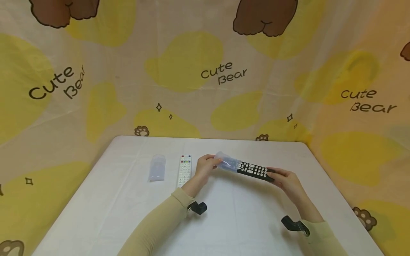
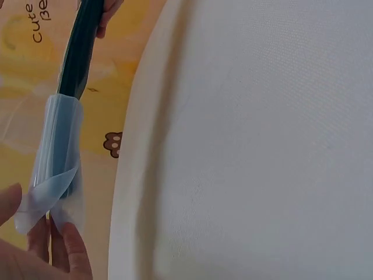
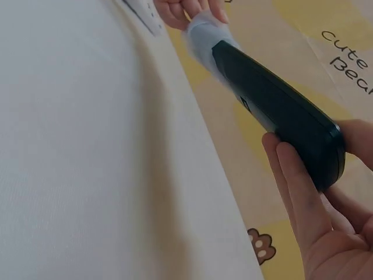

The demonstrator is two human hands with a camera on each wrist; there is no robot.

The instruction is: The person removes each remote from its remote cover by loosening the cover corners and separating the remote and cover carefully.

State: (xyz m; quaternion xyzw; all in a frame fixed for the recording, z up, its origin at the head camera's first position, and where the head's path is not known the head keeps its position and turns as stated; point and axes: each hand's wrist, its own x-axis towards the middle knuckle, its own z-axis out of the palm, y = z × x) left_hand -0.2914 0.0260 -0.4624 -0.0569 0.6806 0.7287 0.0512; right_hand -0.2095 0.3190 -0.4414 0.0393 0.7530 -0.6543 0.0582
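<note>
A black remote control (image 1: 256, 170) with white buttons is held above the table, its left part inside a translucent bluish plastic sleeve (image 1: 229, 163). My left hand (image 1: 205, 166) pinches the sleeve's far left end between thumb and fingers. At the other end, my right hand (image 1: 286, 179) grips the bare end of the remote. The left wrist view shows the sleeve (image 2: 58, 146) around the remote's end, with a loose flap near my left fingers. In the right wrist view the remote's dark back (image 3: 280, 105) faces the camera.
On the white table (image 1: 234, 220), a white remote control (image 1: 184, 170) lies left of my left hand, its lower end partly behind the arm. Further left lies another translucent sleeve (image 1: 157, 169). A patterned cloth (image 1: 179, 71) hangs behind and beside the table.
</note>
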